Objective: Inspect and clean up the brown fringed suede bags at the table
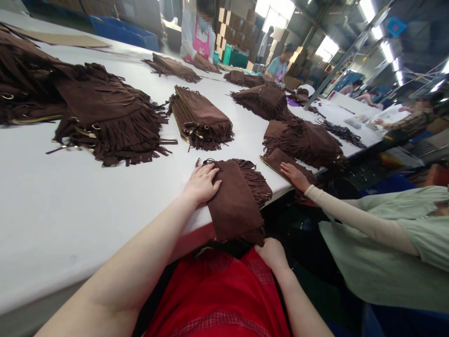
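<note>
A brown suede fringed bag (233, 201) lies at the table's near edge, with its lower part hanging over. My left hand (204, 181) rests flat on its upper left side, fingers stretched out over a dark cord there. At the bag's lower right corner my right hand (272, 256) is closed on the hanging edge, its fingertips partly hidden. Fringe fans out along the bag's right side.
A neat stack of fringed bags (203, 112) stands ahead, and a larger pile (108, 107) to the left. At right, a co-worker's hand (294, 175) presses on another brown bag (278, 161). More bags (305, 138) lie behind it on the white table (115, 201).
</note>
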A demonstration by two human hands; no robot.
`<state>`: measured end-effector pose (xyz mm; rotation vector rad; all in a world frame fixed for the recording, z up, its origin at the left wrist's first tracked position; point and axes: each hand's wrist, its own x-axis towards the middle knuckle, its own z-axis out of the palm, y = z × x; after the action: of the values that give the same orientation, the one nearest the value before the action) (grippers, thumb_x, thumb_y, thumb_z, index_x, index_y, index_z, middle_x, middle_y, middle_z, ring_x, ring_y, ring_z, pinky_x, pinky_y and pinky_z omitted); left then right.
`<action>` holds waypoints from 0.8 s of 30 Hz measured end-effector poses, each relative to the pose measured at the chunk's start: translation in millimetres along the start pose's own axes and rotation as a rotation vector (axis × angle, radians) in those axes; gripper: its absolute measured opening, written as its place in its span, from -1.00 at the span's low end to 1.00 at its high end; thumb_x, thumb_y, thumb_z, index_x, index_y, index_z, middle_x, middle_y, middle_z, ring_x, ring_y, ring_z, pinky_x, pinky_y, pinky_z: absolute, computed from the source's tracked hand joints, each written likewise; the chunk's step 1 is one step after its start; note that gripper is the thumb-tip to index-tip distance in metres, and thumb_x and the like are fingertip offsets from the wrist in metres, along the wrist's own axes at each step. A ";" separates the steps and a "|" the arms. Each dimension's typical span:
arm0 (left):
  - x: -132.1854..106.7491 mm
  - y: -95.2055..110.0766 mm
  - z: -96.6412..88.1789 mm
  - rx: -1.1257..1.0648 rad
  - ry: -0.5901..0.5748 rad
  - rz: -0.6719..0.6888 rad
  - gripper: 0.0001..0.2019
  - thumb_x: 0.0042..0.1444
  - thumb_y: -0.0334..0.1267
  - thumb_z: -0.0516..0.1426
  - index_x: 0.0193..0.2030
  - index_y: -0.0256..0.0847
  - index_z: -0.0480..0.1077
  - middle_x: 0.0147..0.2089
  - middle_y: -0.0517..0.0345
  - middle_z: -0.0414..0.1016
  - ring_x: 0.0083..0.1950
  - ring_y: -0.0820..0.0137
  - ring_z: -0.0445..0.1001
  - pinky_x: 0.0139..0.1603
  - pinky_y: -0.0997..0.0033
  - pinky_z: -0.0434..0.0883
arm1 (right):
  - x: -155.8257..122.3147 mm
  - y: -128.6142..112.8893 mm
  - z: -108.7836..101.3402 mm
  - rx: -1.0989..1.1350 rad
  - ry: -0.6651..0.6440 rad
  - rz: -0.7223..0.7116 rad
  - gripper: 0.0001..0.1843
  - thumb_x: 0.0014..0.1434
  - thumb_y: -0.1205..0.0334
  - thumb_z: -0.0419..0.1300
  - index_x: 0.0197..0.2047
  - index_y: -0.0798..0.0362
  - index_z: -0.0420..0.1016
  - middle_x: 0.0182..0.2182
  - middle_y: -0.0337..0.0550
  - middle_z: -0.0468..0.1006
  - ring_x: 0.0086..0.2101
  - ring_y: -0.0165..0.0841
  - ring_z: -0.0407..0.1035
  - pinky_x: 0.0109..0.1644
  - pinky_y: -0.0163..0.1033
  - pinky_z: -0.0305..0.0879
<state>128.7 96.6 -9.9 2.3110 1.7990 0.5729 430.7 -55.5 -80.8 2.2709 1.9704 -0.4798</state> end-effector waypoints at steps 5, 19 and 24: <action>0.8 0.5 1.0 0.005 0.003 -0.013 -0.45 0.25 0.04 -0.07 0.29 -0.15 0.26 0.41 0.06 0.15 0.41 0.26 0.09 0.45 0.19 -0.07 | -7.6 69.1 0.2 0.031 0.180 0.093 -0.66 0.06 0.26 0.15 -0.12 0.15 0.58 -0.14 0.12 0.59 -0.12 -0.09 0.50 -0.01 -0.09 0.34; 0.6 0.7 -0.1 0.036 -0.008 -0.001 -0.45 0.27 0.04 -0.10 0.30 -0.17 0.24 0.41 0.06 0.14 0.42 0.29 0.08 0.46 0.21 -0.09 | 2.2 -60.8 -5.6 1.561 -0.167 -0.252 -0.44 -0.16 0.19 0.44 -0.04 0.03 0.49 -0.08 -0.10 0.61 -0.03 -0.11 0.46 0.13 -0.01 0.32; 0.6 0.6 -0.8 0.027 -0.009 -0.006 -0.45 0.26 0.04 -0.08 0.29 -0.15 0.25 0.41 0.06 0.15 0.41 0.28 0.09 0.46 0.20 -0.08 | -14.0 -63.9 -9.2 1.620 -0.415 -0.281 -0.72 -0.07 0.11 0.32 -0.33 0.13 0.61 -0.39 -0.05 0.65 -0.27 -0.12 0.53 -0.03 -0.02 0.42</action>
<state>129.0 97.0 -8.9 2.3212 1.8202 0.5394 368.2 -56.0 -59.6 1.8149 1.7285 -3.0788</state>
